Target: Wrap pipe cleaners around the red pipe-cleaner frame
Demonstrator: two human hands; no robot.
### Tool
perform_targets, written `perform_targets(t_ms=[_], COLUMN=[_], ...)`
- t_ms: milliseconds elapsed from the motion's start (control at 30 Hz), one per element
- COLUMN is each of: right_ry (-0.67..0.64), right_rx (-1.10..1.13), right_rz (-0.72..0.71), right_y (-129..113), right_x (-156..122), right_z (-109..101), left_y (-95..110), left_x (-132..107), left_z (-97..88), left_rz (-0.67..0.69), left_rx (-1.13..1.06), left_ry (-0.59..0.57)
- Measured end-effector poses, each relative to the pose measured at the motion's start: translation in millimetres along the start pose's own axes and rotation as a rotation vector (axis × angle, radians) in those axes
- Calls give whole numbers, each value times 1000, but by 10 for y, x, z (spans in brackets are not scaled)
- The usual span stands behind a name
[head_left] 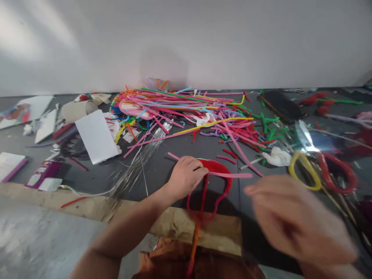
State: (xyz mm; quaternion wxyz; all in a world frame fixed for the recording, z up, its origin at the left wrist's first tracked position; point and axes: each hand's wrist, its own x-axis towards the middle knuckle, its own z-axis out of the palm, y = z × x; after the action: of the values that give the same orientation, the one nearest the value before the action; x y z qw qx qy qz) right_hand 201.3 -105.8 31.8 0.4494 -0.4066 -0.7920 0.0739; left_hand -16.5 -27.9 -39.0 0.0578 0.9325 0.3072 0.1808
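Observation:
My left hand [186,176] is curled, knuckles up, on a red pipe-cleaner shape [216,182] at the near edge of the dark work surface [162,162]. Its fingers pinch the red loop where a pink pipe cleaner [232,175] crosses it. A red-orange stem [195,236] hangs from the shape toward me. My right hand [293,221] hovers close to the camera at lower right, smeared by motion, fingers loosely bent; I see nothing in it.
A big heap of coloured pipe cleaners [192,110] lies at the back. Thin wires [139,162] fan out to the left beside white cards [97,135]. Scissors with yellow and red handles [314,166] and a black phone [281,105] lie right.

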Motion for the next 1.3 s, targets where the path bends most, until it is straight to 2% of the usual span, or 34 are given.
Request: perform_targets(t_ms=[67, 133, 200, 333, 600, 767, 867, 967, 1100, 1300], right_ry=[-217, -367, -424, -438, -438, -446, -450, -448, -437, -420], right_rx=[-111, -287, -422, -517, -490, -483, -483, -492, -486, -485], right_rz=[-155, -119, -51, -12, -13, -13, -19, -26, -19, -7], right_y=[-75, -59, 12, 136, 226, 263, 267, 262, 256, 253], right_x=[-56, -103, -128, -127, -109, -103, -104, -112, -128, -125], right_z=[174, 370, 509, 553, 536, 554, 551, 546, 548, 570], left_y=[6, 7, 2, -5, 5, 16, 94, 179, 218, 206], left_x=[2, 1, -3, -11, -22, -51, -83, -116, -140, -171], left_z=[1, -2, -9, -24, -43, -159, -262, -314, -307, -270], left_rz=[-7, -12, -13, -28, -63, 43, 71, 75, 81, 60], left_rx=[-4, -12, -18, -43, 13, 77, 199, 273, 303, 300], left_ry=[-4, -16, -18, 8, -4, -26, -73, -169, -252, -301])
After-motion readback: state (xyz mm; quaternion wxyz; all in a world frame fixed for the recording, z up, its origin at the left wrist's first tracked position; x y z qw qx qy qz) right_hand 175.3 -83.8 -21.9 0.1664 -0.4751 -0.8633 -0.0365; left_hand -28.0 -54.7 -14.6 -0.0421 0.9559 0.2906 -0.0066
